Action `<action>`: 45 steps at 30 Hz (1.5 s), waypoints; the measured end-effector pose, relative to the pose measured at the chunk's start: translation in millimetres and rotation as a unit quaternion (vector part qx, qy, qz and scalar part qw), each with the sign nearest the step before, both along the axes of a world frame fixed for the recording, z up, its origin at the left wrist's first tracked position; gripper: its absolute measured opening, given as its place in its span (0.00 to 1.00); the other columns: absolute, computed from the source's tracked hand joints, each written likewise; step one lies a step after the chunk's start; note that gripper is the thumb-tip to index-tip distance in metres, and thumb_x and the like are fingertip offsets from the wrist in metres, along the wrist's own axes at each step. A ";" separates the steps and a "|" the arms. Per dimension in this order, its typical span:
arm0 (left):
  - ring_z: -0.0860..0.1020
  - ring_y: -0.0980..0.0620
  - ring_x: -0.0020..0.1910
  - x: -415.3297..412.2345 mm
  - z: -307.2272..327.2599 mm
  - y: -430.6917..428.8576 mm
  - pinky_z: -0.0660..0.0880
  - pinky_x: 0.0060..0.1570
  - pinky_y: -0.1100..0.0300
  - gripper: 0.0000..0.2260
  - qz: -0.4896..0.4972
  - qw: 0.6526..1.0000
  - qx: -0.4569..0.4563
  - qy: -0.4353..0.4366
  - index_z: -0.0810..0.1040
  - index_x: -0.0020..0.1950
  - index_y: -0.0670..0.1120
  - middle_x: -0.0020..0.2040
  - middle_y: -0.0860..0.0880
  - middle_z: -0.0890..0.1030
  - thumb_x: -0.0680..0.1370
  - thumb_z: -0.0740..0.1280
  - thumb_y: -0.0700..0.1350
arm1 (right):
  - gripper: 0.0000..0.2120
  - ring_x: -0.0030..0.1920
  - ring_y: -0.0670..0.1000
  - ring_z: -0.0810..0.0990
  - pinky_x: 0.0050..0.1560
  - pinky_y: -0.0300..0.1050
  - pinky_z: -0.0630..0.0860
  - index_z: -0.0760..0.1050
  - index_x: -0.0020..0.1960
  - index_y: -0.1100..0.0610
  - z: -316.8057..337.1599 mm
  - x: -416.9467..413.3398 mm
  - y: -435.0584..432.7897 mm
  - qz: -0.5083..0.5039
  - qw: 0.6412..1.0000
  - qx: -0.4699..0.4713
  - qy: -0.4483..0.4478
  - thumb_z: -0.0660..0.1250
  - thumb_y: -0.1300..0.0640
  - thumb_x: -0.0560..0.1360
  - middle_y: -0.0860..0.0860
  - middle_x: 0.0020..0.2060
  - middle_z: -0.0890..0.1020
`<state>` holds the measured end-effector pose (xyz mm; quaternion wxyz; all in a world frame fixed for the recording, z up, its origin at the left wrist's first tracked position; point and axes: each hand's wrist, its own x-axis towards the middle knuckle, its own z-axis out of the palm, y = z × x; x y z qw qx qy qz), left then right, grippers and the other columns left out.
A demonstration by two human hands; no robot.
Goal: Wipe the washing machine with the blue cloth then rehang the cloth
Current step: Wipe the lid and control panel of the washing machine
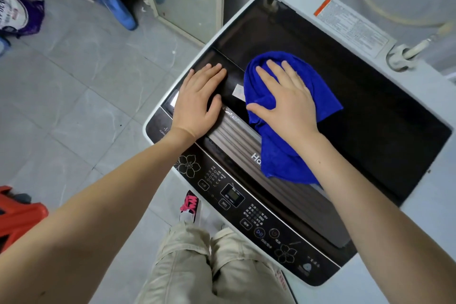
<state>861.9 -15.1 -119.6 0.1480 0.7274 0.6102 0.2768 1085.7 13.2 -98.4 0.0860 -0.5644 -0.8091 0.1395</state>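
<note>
My right hand flat, fingers straight, pressing blue cloth onto washing machine lid, toward its front-left corner. My left hand flat at lid's left edge, holding nothing. Risk: cloth's trailing end brushes control panel, triggering buttons.

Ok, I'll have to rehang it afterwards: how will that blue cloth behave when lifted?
Probably floppy: the blue cloth lies bunched in soft folds across the ridged strip. Likely light, being thin. Under the flat right hand it should slide easily on the glossy lid.
</note>
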 end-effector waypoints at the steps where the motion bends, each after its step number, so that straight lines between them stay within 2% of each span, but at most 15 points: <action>1: 0.65 0.47 0.75 0.4 0.0 0.2 0.54 0.78 0.49 0.23 0.001 1.000 0.000 0.001 0.72 0.74 0.45 0.73 0.47 0.72 0.78 0.60 0.41 | 0.36 0.79 0.53 0.53 0.76 0.53 0.56 0.59 0.78 0.46 0.8 4.8 -3.2 -0.008 1.000 0.000 0.005 0.65 0.35 0.75 0.47 0.78 0.60; 6: 0.66 0.47 0.75 -1.7 -1.8 0.7 0.54 0.78 0.49 0.23 0.000 1.000 0.001 0.000 0.72 0.73 0.45 0.73 0.47 0.73 0.77 0.60 0.41 | 0.37 0.80 0.53 0.49 0.77 0.53 0.51 0.57 0.79 0.46 15.1 12.3 -5.0 0.018 0.998 -0.057 0.026 0.65 0.36 0.75 0.48 0.79 0.56; 9: 0.66 0.47 0.75 -1.9 -1.6 0.8 0.53 0.78 0.51 0.23 0.002 1.000 0.002 -0.002 0.73 0.73 0.45 0.72 0.47 0.73 0.77 0.60 0.41 | 0.34 0.77 0.51 0.56 0.72 0.52 0.62 0.60 0.78 0.44 30.6 45.8 -16.5 0.082 0.995 -0.056 0.029 0.68 0.43 0.75 0.46 0.78 0.59; 11: 0.66 0.48 0.75 -1.7 -2.6 0.8 0.53 0.78 0.51 0.23 0.004 1.000 0.003 -0.004 0.73 0.73 0.45 0.72 0.47 0.73 0.77 0.61 0.41 | 0.31 0.68 0.52 0.66 0.63 0.47 0.69 0.67 0.74 0.46 38.5 65.0 -26.2 0.069 0.997 -0.017 0.013 0.71 0.45 0.74 0.47 0.73 0.67; 14: 0.66 0.48 0.75 -1.7 -4.0 1.6 0.54 0.78 0.50 0.23 0.005 1.000 0.004 -0.007 0.73 0.73 0.45 0.72 0.48 0.73 0.76 0.61 0.41 | 0.26 0.63 0.43 0.71 0.64 0.37 0.68 0.72 0.71 0.45 37.6 50.7 -35.7 0.025 0.985 -0.095 0.144 0.73 0.53 0.74 0.43 0.64 0.72; 16: 0.67 0.48 0.75 -1.6 -3.9 2.2 0.55 0.77 0.48 0.24 0.004 1.000 0.005 -0.007 0.73 0.72 0.45 0.72 0.47 0.73 0.76 0.61 0.41 | 0.26 0.67 0.38 0.70 0.67 0.30 0.64 0.72 0.71 0.45 30.6 22.2 -38.4 0.029 0.965 -0.148 0.216 0.72 0.57 0.75 0.41 0.66 0.73; 21: 0.67 0.48 0.75 -2.0 -3.3 1.8 0.55 0.77 0.48 0.23 0.001 1.000 -0.002 -0.011 0.73 0.72 0.45 0.72 0.47 0.74 0.76 0.60 0.41 | 0.22 0.61 0.26 0.67 0.58 0.18 0.61 0.70 0.71 0.42 24.2 -13.1 -39.2 0.031 0.963 -0.176 0.201 0.67 0.54 0.79 0.38 0.67 0.75; 25: 0.67 0.47 0.75 -3.4 -2.9 1.5 0.56 0.77 0.46 0.23 -0.004 1.000 -0.001 -0.008 0.73 0.73 0.45 0.72 0.47 0.73 0.76 0.61 0.41 | 0.21 0.56 0.46 0.79 0.60 0.38 0.74 0.68 0.70 0.37 31.9 20.2 -56.0 0.007 0.959 -0.225 0.170 0.65 0.48 0.79 0.41 0.61 0.79; 29: 0.67 0.46 0.74 -2.0 -3.4 2.2 0.56 0.77 0.46 0.23 0.001 1.000 -0.001 -0.012 0.73 0.72 0.45 0.72 0.47 0.73 0.76 0.62 0.40 | 0.20 0.53 0.58 0.81 0.56 0.53 0.79 0.70 0.67 0.35 30.7 26.7 -59.5 -0.026 0.949 -0.251 0.191 0.67 0.50 0.78 0.48 0.55 0.82; 31: 0.67 0.47 0.74 -1.3 -3.5 2.3 0.56 0.77 0.47 0.23 0.002 1.000 -0.003 -0.014 0.73 0.72 0.45 0.72 0.47 0.73 0.76 0.62 0.40 | 0.20 0.53 0.55 0.82 0.56 0.49 0.79 0.73 0.66 0.37 29.9 14.8 -48.5 -0.035 0.936 -0.266 0.226 0.69 0.53 0.77 0.44 0.54 0.83; 34: 0.67 0.47 0.74 -2.2 -3.7 1.7 0.57 0.77 0.46 0.23 -0.002 1.000 -0.004 -0.013 0.73 0.72 0.45 0.72 0.47 0.73 0.76 0.61 0.40 | 0.20 0.59 0.34 0.76 0.61 0.30 0.72 0.75 0.66 0.42 27.0 3.1 -43.0 -0.031 0.924 -0.270 0.270 0.71 0.56 0.77 0.32 0.56 0.78; 36: 0.67 0.47 0.74 -2.8 -2.8 1.1 0.58 0.76 0.45 0.23 -0.005 1.000 -0.007 -0.011 0.73 0.73 0.45 0.72 0.47 0.73 0.77 0.61 0.41 | 0.20 0.61 0.30 0.73 0.61 0.25 0.68 0.76 0.65 0.42 27.4 4.5 -49.2 -0.047 0.911 -0.265 0.311 0.71 0.58 0.76 0.30 0.58 0.77; 39: 0.67 0.46 0.75 -2.9 -1.4 -0.7 0.57 0.76 0.45 0.23 -0.007 1.000 -0.011 -0.006 0.73 0.73 0.45 0.73 0.47 0.73 0.77 0.61 0.41 | 0.20 0.61 0.36 0.76 0.62 0.31 0.71 0.77 0.64 0.44 37.0 19.5 -55.2 -0.122 0.881 -0.221 0.400 0.71 0.62 0.76 0.38 0.58 0.80; 42: 0.66 0.47 0.75 -3.4 -0.4 -0.8 0.55 0.78 0.48 0.23 -0.005 1.000 -0.023 -0.003 0.72 0.74 0.46 0.73 0.47 0.72 0.78 0.60 0.42 | 0.19 0.62 0.45 0.79 0.64 0.44 0.75 0.77 0.65 0.50 53.9 43.8 -44.2 -0.220 0.849 -0.090 0.471 0.70 0.63 0.77 0.48 0.61 0.81; 45: 0.64 0.46 0.76 1.5 2.3 0.9 0.54 0.78 0.47 0.24 -0.009 0.999 -0.030 0.038 0.70 0.75 0.47 0.75 0.48 0.70 0.78 0.57 0.46 | 0.21 0.68 0.47 0.73 0.72 0.48 0.68 0.72 0.71 0.52 53.3 62.3 -17.4 -0.277 0.892 0.012 0.357 0.69 0.56 0.78 0.49 0.67 0.77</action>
